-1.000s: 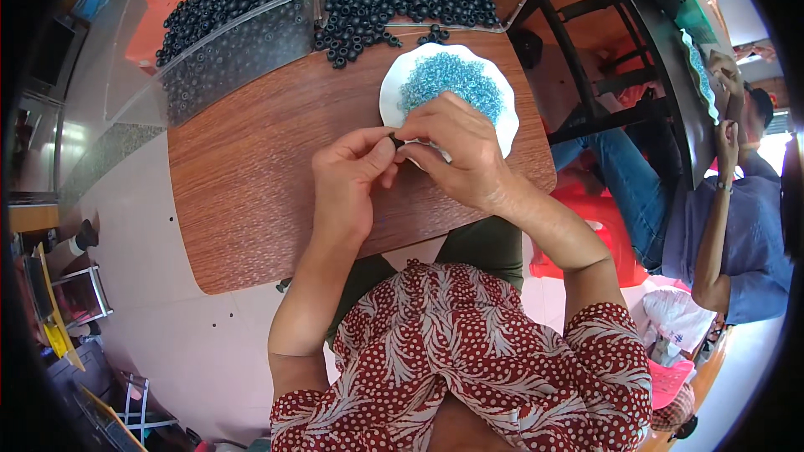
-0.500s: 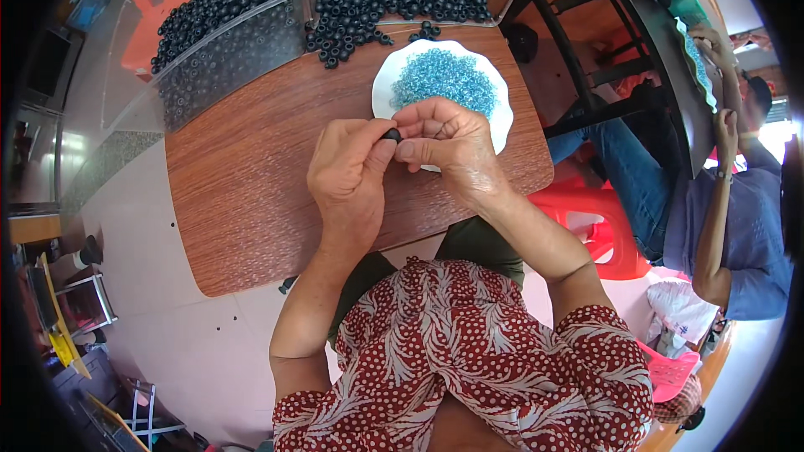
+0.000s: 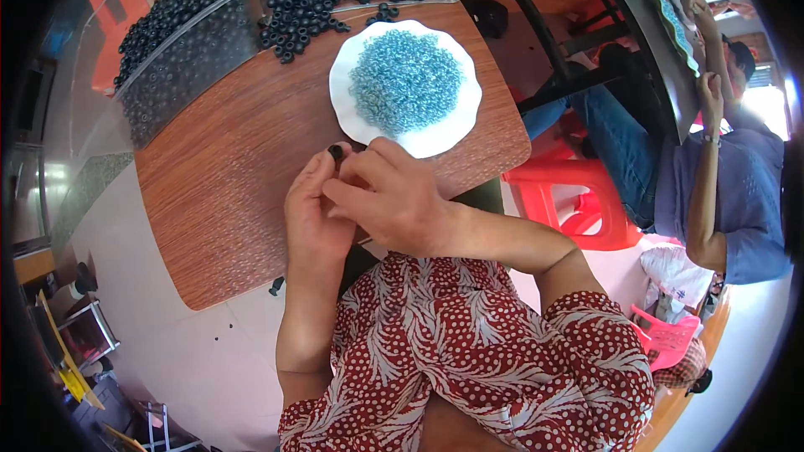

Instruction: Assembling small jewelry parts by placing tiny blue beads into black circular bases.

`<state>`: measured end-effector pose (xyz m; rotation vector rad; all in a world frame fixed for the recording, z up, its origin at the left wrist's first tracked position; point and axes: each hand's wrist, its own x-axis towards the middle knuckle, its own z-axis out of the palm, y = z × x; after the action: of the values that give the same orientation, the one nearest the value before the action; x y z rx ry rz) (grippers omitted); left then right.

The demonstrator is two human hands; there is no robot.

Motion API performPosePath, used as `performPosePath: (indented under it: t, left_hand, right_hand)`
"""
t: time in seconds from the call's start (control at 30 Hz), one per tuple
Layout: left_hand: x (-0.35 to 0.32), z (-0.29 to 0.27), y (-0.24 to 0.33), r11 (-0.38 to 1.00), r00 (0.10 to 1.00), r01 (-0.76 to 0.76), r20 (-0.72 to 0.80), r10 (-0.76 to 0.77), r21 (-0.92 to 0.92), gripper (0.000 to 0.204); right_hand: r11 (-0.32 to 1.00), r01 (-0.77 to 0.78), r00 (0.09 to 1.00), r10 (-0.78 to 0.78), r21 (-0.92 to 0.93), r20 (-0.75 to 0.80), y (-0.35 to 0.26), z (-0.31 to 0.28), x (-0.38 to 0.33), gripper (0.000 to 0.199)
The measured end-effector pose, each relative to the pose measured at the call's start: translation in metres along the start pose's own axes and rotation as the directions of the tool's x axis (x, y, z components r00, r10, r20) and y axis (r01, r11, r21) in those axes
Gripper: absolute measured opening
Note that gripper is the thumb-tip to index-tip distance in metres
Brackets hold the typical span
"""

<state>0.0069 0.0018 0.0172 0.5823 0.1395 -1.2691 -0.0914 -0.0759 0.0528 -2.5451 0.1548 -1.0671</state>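
Left hand (image 3: 314, 208) fingers are pinching narrowly on one small, black, rounded piece (image 3: 337, 152) above the brown wood-grain bench (image 3: 222, 222). Right hand (image 3: 396, 201) fingers are lying curled close beside it; whether they are gripping anything, I cannot tell. Just beyond, a white, scalloped plate (image 3: 341, 88) is holding translucent light-blue beads (image 3: 406, 79).

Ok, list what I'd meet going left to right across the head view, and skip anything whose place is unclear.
Clear bin of black beads → left hand → white scalloped plate → red stool → co-worker's blue sleeve.
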Motion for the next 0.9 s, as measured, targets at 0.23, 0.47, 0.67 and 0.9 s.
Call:
performPosePath:
  t: [0.23, 0.47, 0.67, 0.9]
  left_hand:
    - [0.000, -0.004, 0.003, 0.998, 0.996, -0.058, 0.075, 0.055, 0.033, 0.019]
    - [0.001, -0.007, 0.002, 0.996, 0.994, -0.085, 0.074, 0.083, 0.029, 0.018]
    - [0.003, -0.010, 0.003, 0.999, 0.990, -0.039, 0.137, 0.039, -0.001, 0.017]
    - [0.005, -0.014, 0.005, 0.999, 0.982, -0.018, 0.185, 0.026, -0.046, 0.018]
  right_hand:
    - [0.974, -0.162, 0.983, 0.172, -0.160, 0.055, 0.035, -0.045, -0.031, 0.013]
    - [0.895, -0.439, 0.898, 0.441, -0.076, 0.009, 0.055, -0.059, -0.032, 0.007]
    - [0.908, -0.394, 0.901, 0.412, -0.145, 0.138, 0.053, -0.050, -0.027, 0.012]
    - [0.951, -0.207, 0.949, 0.253, -0.230, 0.190, 0.053, -0.034, -0.022, 0.025]
